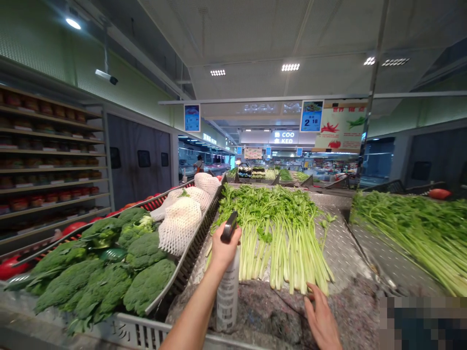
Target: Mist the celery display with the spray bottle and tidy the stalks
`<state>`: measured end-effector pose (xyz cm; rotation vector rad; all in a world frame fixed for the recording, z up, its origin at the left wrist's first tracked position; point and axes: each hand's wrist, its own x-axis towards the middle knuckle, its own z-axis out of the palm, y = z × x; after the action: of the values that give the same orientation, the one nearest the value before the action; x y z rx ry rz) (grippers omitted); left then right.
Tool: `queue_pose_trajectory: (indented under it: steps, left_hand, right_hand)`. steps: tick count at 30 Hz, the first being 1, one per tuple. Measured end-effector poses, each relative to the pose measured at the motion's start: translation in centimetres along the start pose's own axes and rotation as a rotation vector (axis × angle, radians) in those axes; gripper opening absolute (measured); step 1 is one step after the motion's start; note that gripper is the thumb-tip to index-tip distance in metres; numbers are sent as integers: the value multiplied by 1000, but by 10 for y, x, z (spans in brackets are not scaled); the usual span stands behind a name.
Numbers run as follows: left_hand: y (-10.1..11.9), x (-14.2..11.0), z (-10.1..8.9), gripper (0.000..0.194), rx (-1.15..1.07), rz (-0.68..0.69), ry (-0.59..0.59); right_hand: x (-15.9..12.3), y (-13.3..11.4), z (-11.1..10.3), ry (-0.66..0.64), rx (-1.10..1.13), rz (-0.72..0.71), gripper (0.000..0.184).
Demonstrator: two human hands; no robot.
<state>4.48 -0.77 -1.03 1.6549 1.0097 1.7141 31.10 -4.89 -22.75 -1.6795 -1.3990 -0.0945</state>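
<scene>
**Pale grey-white cylindrical bottle with a black spray-type head (228, 294), gripped beside a row of green leafy celery with pale stalks (272, 228)**

At lower centre of the frame, the left hand (222, 250) has its fingers closed around the neck of the bottle, just below the head; the body hangs beneath the fist, nearly upright. Whether its base meets the matted grey fibrous cloth (266, 306) cannot be told. The celery lies just right of centre on a patterned, shiny metal surface (339, 233), leaves toward the upper part of the frame, cut ends toward the bottom. The right hand (323, 318), at lower right, has its fingers slightly apart and visibly clamps nothing; the tips are at the cut ends of the rightmost stalks, contact being unclear.

Handling (judged): the bottle is probably firm-walled, its weight depending on an unseen fill, and slippery if wet; the neck gives a secure hold. Each celery stalk should be light and crisp, liable to snap if bent, with soft leaves that bruise. The thick pale lower stalks, near the right fingers, suit a gentle grip.
</scene>
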Motion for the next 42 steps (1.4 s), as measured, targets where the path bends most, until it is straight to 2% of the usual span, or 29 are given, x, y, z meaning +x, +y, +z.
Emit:
queue_pose_trajectory:
  steps: [6,11,14,17,23,28,36,42]
  left_hand:
    - [-10,8,6,20,2,-31,8]
    - [8,-2,10,20,-46,5,-115]
    - [20,-3,12,20,-87,16,-128]
    - [20,-4,15,21,-109,11,-126]
    - [-3,1,32,18,-91,-36,-101]
    - [-12,8,46,14,-68,-58,-134]
    - [-11,-7,55,15,-20,13,-146]
    - [2,-2,51,17,-10,37,-190]
  right_hand:
    - [1,2,2,15,18,-3,37]
    - [1,6,5,26,37,-1,38]
    - [4,6,5,42,63,9,40]
    - [15,-3,0,86,100,14,41]
    - [61,-36,-16,158,74,-54,45]
    - [91,-56,-15,91,-41,-106,51]
    - [97,-73,-2,41,-42,-152,52]
    - [91,-68,-2,45,-45,-154,50]
